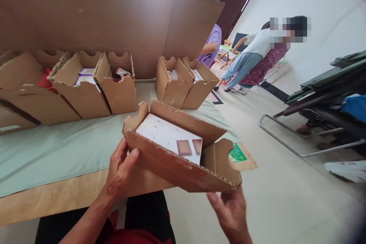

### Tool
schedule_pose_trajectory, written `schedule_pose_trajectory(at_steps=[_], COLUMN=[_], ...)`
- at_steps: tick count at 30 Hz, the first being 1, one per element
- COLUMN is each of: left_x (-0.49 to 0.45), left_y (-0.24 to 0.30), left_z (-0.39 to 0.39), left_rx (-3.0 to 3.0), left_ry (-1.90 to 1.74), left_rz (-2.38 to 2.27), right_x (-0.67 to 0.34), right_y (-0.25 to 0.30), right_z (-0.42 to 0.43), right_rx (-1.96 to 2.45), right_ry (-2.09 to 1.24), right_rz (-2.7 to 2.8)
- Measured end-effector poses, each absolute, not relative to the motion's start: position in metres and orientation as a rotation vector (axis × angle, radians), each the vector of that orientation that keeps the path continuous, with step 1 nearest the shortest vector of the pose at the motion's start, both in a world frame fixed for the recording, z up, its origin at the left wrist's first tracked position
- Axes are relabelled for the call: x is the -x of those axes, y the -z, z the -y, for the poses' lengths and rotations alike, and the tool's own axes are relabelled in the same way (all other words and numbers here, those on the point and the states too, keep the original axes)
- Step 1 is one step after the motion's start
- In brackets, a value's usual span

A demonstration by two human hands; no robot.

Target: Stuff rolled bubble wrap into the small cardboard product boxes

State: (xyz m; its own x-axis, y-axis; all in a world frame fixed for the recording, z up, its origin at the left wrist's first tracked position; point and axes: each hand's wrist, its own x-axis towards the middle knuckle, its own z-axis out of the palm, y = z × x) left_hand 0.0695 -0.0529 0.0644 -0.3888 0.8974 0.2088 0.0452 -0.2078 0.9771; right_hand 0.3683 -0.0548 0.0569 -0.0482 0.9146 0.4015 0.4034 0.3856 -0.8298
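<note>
I hold an open corrugated cardboard box (pixel 171 164) over the table's near edge, tilted down to the right. Inside it lies a white flat pack (pixel 168 137) with two brown squares printed on it. My left hand (pixel 120 169) grips the box's left end, thumb on the rim. My right hand (pixel 231 209) supports the box's lower right corner from beneath, fingers curled against it. A green label (pixel 237 154) shows on a flap at the box's right end.
Several open cardboard boxes (pixel 85 87) with packs inside stand in a row on the pale green table cover (pixel 57 148), two more (pixel 185 84) at the right. A tall cardboard screen (pixel 108 15) stands behind. Two people sit at the far right; folded cots (pixel 328 99) stand by the wall.
</note>
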Motion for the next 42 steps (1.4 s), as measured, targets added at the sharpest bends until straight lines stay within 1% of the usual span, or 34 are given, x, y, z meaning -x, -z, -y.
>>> schedule_pose_trajectory(at_steps=[3,6,14,21,28,32,34,36,40,42], left_x=[-0.074,-0.074,-0.07,-0.069,-0.078,-0.081,-0.081,-0.079,-0.061,-0.043], left_y=[-0.055,-0.047,-0.042,-0.031,-0.017,-0.016,-0.016,-0.015,-0.025,-0.037], left_z=[0.071,0.083,0.082,0.083,0.093,0.091,0.091,0.089,0.078,0.068], left_rx=[-1.127,-1.077,-0.979,-1.008,-0.991,-0.956,-0.949,-0.958,-1.087,-1.212], left_ry=[-1.658,-1.646,-1.807,-1.447,-1.445,-1.463,-1.459,-1.459,-1.471,-1.436], left_rz=[-1.451,-1.493,-1.646,-1.851,-1.855,-1.853,-1.853,-1.849,-1.869,-1.833], right_x=[-0.35,-0.339,-0.326,-0.3,-0.302,-0.318,-0.333,-0.346,-0.35,-0.336], right_y=[-0.037,-0.033,-0.046,-0.033,-0.023,-0.022,-0.032,-0.055,-0.136,-0.179], right_z=[0.056,0.049,0.01,-0.008,-0.004,-0.009,-0.014,-0.019,-0.037,-0.052], right_rx=[1.292,1.27,1.148,1.218,1.229,1.202,1.186,1.136,0.952,0.829], right_ry=[-0.537,-0.498,-0.648,-0.911,-0.982,-0.905,-0.831,-0.744,-0.475,-0.368], right_rz=[1.757,1.847,1.838,1.605,1.569,1.665,1.677,1.646,1.652,1.82])
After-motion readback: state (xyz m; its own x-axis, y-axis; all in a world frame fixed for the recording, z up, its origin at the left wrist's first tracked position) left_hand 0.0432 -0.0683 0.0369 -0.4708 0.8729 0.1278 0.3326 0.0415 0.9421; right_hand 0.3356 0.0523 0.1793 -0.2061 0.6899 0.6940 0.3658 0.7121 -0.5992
